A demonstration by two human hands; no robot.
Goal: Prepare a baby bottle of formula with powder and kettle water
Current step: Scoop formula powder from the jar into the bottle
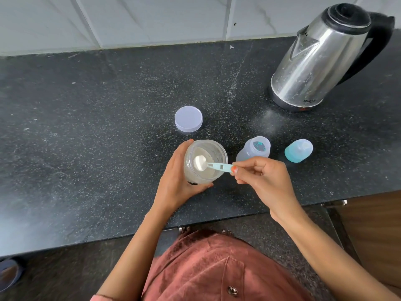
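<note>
My left hand (175, 177) grips a clear plastic powder jar (211, 154), open at the top, just above the dark counter (86, 127). My right hand (264, 179) pinches the handle of a light blue scoop (217, 166). The scoop's bowl, heaped with white powder, is over the jar's mouth. To the right of the jar stands the open, translucent baby bottle (253, 149), partly behind my right fingers. Its teal cap with teat (299, 150) lies further right. A steel kettle (321, 59) with a black lid and handle stands at the back right.
The jar's pale round lid (188, 119) lies on the counter behind the jar. A white tiled wall (152, 18) backs the counter. The counter's front edge runs below my hands. A wooden cabinet front (373, 231) is at the lower right.
</note>
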